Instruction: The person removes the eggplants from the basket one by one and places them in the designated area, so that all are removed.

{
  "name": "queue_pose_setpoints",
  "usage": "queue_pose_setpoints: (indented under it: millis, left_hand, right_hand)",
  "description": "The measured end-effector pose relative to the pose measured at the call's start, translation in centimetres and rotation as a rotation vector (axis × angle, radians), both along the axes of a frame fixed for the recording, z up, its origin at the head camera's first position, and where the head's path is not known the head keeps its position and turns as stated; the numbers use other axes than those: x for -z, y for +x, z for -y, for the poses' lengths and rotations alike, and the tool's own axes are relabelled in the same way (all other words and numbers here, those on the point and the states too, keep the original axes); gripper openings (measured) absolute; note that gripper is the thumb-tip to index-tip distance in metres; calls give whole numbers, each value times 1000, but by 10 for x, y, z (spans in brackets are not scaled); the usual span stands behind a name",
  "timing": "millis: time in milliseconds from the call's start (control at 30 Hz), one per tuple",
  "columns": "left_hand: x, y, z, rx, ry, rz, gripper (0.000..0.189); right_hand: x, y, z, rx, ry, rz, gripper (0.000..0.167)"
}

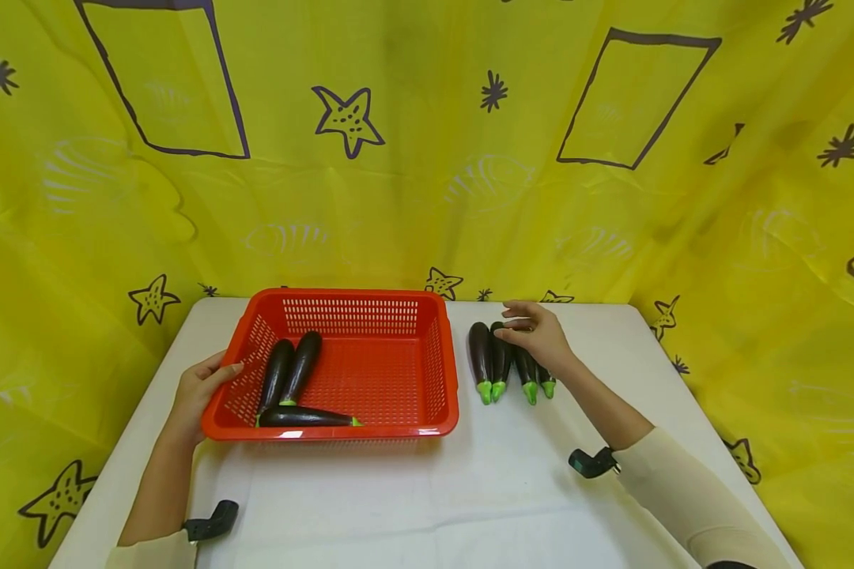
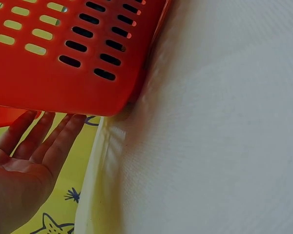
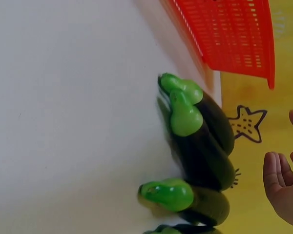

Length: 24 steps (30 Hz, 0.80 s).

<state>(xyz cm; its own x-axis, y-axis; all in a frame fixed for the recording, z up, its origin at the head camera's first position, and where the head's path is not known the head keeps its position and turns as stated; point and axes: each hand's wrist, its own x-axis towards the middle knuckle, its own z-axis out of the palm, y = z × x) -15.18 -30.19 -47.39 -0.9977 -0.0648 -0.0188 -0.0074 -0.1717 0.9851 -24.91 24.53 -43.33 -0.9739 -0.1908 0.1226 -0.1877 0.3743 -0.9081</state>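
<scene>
My left hand (image 1: 194, 395) holds the left side of a red plastic basket (image 1: 384, 371), thumb over the rim and fingers along its outside. Three dark purple eggplants lie in it: two slanting side by side at the left, and one eggplant (image 1: 306, 416) lengthwise along the near wall. To the right of the basket, several more eggplants (image 1: 480, 352) lie in a row on the table, green stem ends toward me. Above this row is my right hand (image 1: 544, 340), fingers spread and loosely bent with nothing between them. It partly hides the eggplants at the right of the row.
A white cloth covers the table (image 1: 498, 482). Yellow curtains (image 1: 413, 197) printed with starfish and frames hang behind it and along both sides. Each wrist carries a small black camera (image 1: 213, 521).
</scene>
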Motion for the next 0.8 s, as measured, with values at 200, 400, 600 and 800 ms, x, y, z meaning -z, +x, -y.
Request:
queue_pose_setpoints:
  millis: [200,400,600,800]
  left_hand:
    - [1,-1,0,2,3,4,27]
    - [1,-1,2,-1,0,18,27]
    - [1,-1,2,2,1,22,26]
    - [0,-1,2,1,-13,24,27]
  right_hand:
    - [-9,1,15,-54,-75,21,58]
    - [-21,1,35,-120,-92,24,57]
    - [-29,-3,56,-205,-107,2,55]
    - [-37,-8,76,-308,-97,0,57]
